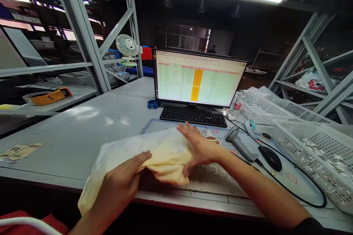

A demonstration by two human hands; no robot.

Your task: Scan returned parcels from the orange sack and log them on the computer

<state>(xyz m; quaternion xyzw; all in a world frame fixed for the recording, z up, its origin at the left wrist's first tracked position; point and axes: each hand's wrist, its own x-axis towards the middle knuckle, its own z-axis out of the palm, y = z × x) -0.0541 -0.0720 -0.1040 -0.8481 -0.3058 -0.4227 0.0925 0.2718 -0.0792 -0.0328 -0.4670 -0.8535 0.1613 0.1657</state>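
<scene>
A whitish translucent plastic bag [121,145] with soft, folded yellow cloth [168,161] inside lies over the table's front edge. Its left end hangs down past the edge. My left hand [124,178] grips the near side of the bag, thumb on top and the other fingers hidden beneath. At the right end, my right hand [200,148] clasps the bag, its fingers over the top and its thumb at the lower side. Under the bag and right forearm is a desk mat [154,123] with cartoon prints.
Behind the bag stand a black keyboard [193,115] and a lit monitor [176,80] showing a spreadsheet. To the right lie a barcode scanner [239,143], a black mouse [270,158] with its cable, and white perforated baskets [309,154]. Paper labels [23,151] lie at the left.
</scene>
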